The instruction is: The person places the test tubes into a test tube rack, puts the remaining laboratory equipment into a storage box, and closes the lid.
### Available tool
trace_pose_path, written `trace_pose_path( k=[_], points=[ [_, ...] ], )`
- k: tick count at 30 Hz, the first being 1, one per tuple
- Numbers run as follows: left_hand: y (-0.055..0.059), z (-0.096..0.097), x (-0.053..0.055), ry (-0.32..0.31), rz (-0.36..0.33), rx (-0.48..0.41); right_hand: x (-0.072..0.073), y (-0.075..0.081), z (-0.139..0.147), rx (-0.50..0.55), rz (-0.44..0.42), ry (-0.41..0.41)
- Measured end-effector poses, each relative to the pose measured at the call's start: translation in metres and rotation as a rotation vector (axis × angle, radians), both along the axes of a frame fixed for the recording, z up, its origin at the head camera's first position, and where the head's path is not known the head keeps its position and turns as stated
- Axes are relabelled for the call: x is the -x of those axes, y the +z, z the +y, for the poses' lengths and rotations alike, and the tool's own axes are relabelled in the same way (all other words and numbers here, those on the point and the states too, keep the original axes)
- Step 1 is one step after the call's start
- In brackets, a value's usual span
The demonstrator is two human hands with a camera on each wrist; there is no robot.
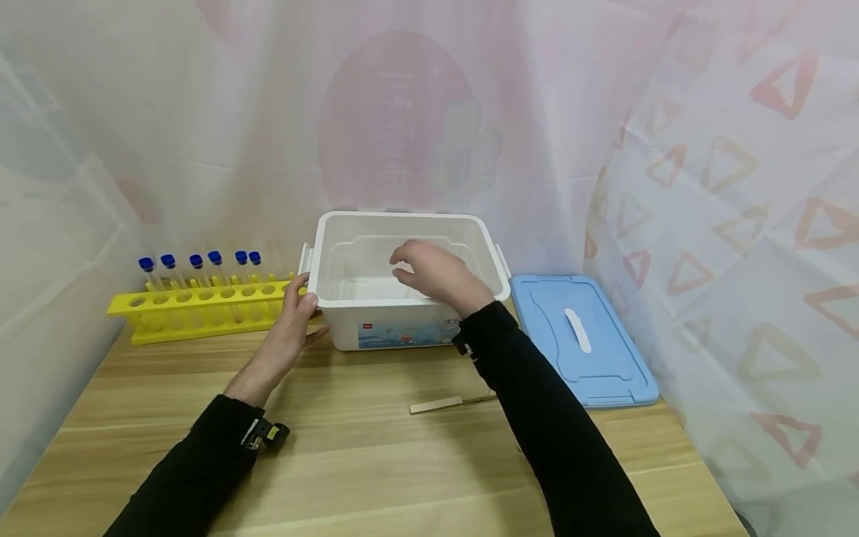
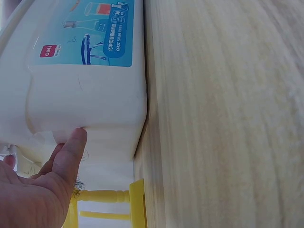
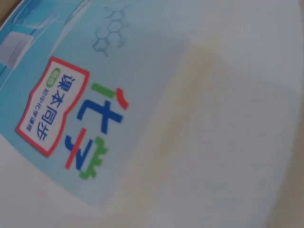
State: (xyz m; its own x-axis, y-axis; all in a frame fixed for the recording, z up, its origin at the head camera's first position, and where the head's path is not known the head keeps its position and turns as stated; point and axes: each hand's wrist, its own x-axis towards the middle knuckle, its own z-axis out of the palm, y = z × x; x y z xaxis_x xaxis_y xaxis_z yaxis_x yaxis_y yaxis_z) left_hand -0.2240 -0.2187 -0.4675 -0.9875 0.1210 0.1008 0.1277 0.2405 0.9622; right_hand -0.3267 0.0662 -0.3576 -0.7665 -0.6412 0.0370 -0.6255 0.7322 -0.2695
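A white plastic storage bin (image 1: 385,302) with a blue label stands uncovered at the back of the table. My left hand (image 1: 287,328) is at its left end, and in the left wrist view an extended finger (image 2: 71,149) touches the bin's corner beside the side handle. Part of that hand's grasp is hidden behind the bin. Over the bin's opening, my right hand (image 1: 436,272) reaches across the front rim, fingers loosely bent with nothing seen in them. The right wrist view shows only the bin's label (image 3: 128,95) and white wall close up.
A yellow test tube rack (image 1: 201,328) holding several blue-stoppered test tubes (image 1: 194,262) stands left of the bin. To the right lies a blue lid (image 1: 550,343) with a white handle. A flat wooden strip (image 1: 436,405) with a thin dark end lies in front, partly behind the right sleeve.
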Motion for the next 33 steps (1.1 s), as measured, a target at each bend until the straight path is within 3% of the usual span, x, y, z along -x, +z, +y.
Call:
trace_pose_path(
  k=[17, 33],
  points=[
    [0.0, 0.0, 0.0, 0.006, -0.009, 0.014, -0.032, 0.007, 0.018, 0.047, 0.098, -0.055],
    [0.0, 0.001, 0.0, 0.007, -0.023, 0.007, -0.062, 0.009, 0.038, 0.046, 0.183, -0.039]
  ],
)
